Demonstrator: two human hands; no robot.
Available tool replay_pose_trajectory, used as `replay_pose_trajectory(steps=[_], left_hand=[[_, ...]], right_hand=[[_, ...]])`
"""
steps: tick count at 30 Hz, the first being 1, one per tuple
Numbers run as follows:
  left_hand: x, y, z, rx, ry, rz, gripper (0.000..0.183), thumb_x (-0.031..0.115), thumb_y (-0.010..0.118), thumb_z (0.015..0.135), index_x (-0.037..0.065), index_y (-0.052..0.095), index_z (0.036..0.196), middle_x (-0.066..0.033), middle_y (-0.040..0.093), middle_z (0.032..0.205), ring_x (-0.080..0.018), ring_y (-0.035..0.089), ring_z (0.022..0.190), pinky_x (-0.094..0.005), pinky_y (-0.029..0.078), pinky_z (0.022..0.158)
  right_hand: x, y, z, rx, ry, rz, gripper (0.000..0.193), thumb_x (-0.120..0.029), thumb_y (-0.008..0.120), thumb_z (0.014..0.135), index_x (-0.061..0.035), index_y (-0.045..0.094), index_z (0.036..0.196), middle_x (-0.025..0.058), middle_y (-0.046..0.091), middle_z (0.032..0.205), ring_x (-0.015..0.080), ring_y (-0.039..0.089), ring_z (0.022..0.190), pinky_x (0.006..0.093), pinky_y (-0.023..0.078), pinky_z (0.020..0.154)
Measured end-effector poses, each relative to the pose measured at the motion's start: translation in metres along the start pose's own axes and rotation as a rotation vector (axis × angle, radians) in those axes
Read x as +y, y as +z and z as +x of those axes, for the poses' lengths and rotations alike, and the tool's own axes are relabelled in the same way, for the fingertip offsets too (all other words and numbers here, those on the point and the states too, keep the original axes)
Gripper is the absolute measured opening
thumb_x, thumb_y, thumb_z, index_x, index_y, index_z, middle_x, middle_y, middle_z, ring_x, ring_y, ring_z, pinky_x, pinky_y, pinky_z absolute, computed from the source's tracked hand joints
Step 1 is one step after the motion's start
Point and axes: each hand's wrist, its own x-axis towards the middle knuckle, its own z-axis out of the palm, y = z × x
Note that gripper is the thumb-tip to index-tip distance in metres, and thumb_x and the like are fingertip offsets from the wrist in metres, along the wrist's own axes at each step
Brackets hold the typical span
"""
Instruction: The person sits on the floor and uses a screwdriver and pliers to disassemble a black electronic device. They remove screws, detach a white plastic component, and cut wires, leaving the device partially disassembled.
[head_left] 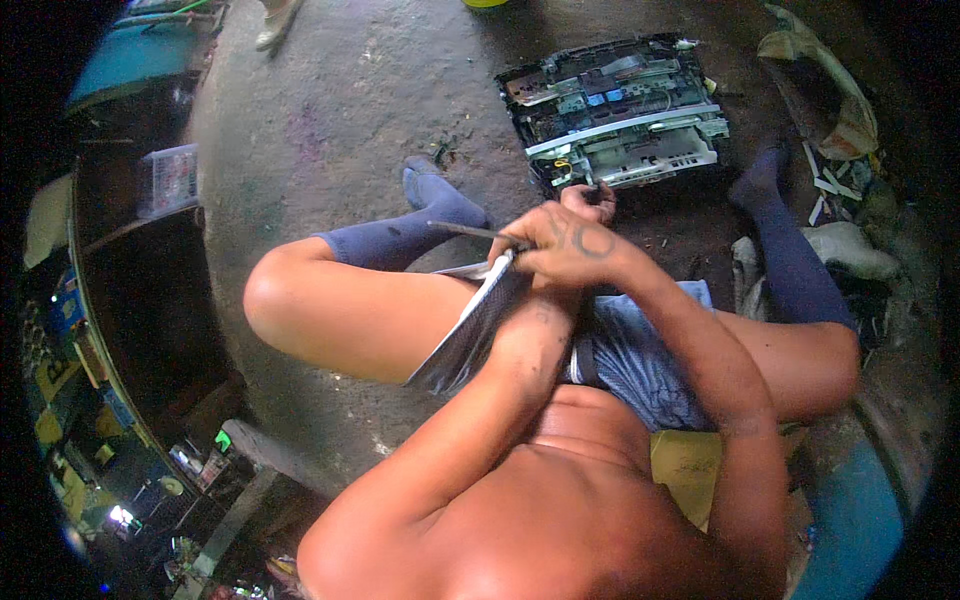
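Observation:
An opened-up machine chassis (620, 120), dark with pale metal rails, blue parts and a yellow wire, lies on the floor between my outstretched feet. By its near edge is my left hand (590, 203), fingers curled in; whatever they hold is hidden. My right hand (565, 245) crosses over the left forearm, closed around a thin dark metal rod (465, 231) that points left. Whether the rod has a handle is hidden in the palm. Just under that hand is the pale hem of my shorts (470, 330).
On the left stands a dark shelf with a clear plastic box (170, 180) and cluttered small items. Scraps and a curved pale piece (825, 85) lie at the far right. A yellow piece (688, 470) is beneath me. Another person's foot (275, 28) shows at the top.

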Motion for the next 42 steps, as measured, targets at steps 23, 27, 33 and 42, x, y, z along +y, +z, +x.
replay_pose_trajectory(steps=[23, 27, 33, 42], left_hand=[[-0.019, -0.047, 0.076, 0.121, -0.126, -0.288, 0.02, 0.023, 0.057, 0.088, 0.007, 0.055, 0.077, -0.0036, 0.049, 0.064, -0.013, 0.047, 0.055, -0.0281, 0.04, 0.048], [-0.039, -0.025, 0.077, 0.256, -0.021, -0.158, 0.019, 0.026, 0.055, 0.092, 0.008, 0.058, 0.092, -0.0109, 0.058, 0.081, -0.0248, 0.054, 0.07, -0.0392, 0.045, 0.062], [-0.029, -0.026, 0.02, 0.277, 0.062, -0.065, 0.018, 0.027, 0.055, 0.093, 0.009, 0.058, 0.093, -0.0093, 0.059, 0.082, -0.0244, 0.055, 0.071, -0.0397, 0.044, 0.061], [0.04, 0.058, -0.071, -0.214, 0.19, -0.05, 0.016, 0.026, 0.055, 0.094, 0.01, 0.058, 0.088, -0.0032, 0.056, 0.077, -0.0184, 0.053, 0.067, -0.0356, 0.041, 0.054]], right_hand=[[0.046, 0.087, -0.062, 0.368, -0.435, -0.531, 0.022, -0.027, 0.073, 0.072, -0.0122, 0.057, 0.073, 0.0048, 0.056, 0.073, 0.0241, 0.06, 0.053, 0.0391, 0.048, 0.05], [0.062, 0.078, -0.07, 0.405, -0.449, -0.623, 0.023, -0.028, 0.073, 0.068, -0.0117, 0.058, 0.073, 0.0052, 0.059, 0.076, 0.0239, 0.062, 0.058, 0.0399, 0.049, 0.054], [0.064, 0.058, -0.053, 0.33, -0.504, -0.691, 0.025, -0.028, 0.073, 0.072, -0.0105, 0.057, 0.078, 0.0068, 0.06, 0.08, 0.0248, 0.064, 0.06, 0.0396, 0.05, 0.054], [0.004, 0.019, 0.001, 0.346, 0.106, -0.459, 0.025, -0.033, 0.068, 0.084, -0.0085, 0.067, 0.089, 0.0142, 0.069, 0.099, 0.0345, 0.069, 0.079, 0.048, 0.057, 0.07]])
